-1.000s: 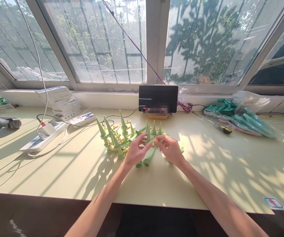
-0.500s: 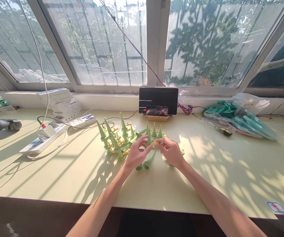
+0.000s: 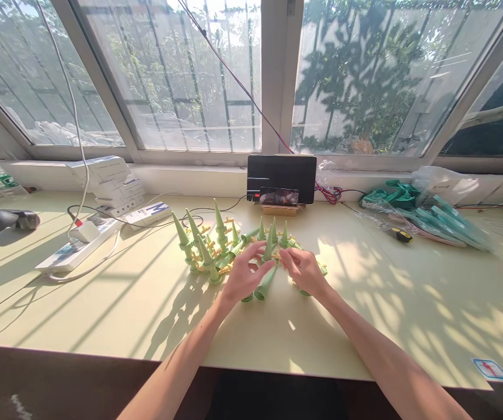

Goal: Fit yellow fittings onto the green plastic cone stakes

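Note:
A cluster of green plastic cones (image 3: 210, 245) with small yellow fittings stands and lies on the pale table (image 3: 102, 309). My left hand (image 3: 245, 274) pinches one upright green cone (image 3: 269, 247) near its base. My right hand (image 3: 304, 269) meets it from the right, fingertips closed on a small yellow fitting (image 3: 278, 255) at that cone's side. Two more cones (image 3: 264, 286) lie flat under my hands, open ends toward me.
A black device (image 3: 281, 178) with a phone (image 3: 278, 196) leaning on it stands at the window sill. A white power strip (image 3: 76, 248) with cables lies left. Bags of teal parts (image 3: 435, 216) lie right, with a small black and yellow tool (image 3: 403, 234).
The cone in my left hand has tipped more upright and risen slightly. My right hand's fingers have closed in on the yellow fitting at its side.

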Demonstrator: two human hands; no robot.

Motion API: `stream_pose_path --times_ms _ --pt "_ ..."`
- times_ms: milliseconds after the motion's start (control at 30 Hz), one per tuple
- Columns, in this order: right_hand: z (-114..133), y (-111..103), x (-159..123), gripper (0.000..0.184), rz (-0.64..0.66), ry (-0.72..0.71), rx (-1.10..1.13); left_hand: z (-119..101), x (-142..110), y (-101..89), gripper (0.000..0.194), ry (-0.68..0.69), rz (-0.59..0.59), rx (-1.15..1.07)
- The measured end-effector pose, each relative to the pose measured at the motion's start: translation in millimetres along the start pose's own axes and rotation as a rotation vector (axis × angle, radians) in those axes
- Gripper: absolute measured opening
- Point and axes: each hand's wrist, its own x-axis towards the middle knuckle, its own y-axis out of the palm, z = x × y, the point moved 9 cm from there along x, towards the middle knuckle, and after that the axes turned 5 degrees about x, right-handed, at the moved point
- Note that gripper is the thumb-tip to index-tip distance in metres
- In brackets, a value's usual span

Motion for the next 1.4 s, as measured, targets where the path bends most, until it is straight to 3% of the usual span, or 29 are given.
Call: stream_pose_path --times_ms 333,533,900,1100,1400 --pt "1.5 2.9 -0.1 0.022 0.032 -0.013 0.149 2.5 2.2 -2.0 0.047 -0.023 -0.027 -0.033" --pt "-1.4 3.7 -0.2 0.022 0.043 -0.006 0.114 -1.8 1.5 -3.7 0.044 0.003 -0.035 0.005" --pt "-5.8 3.5 -0.4 0.048 0.036 0.029 0.02 2.4 -1.2 -1.0 0.048 0.003 -0.014 0.021" --pt "-0.7 3.3 -0.1 0.028 0.045 0.001 0.103 1.1 0.8 -4.5 0.045 -0.007 -0.039 -0.013" --pt "-2.2 4.4 0.5 0.027 0.074 -0.001 0.078 1.4 -0.1 -5.6 0.046 -0.006 -0.046 0.01"
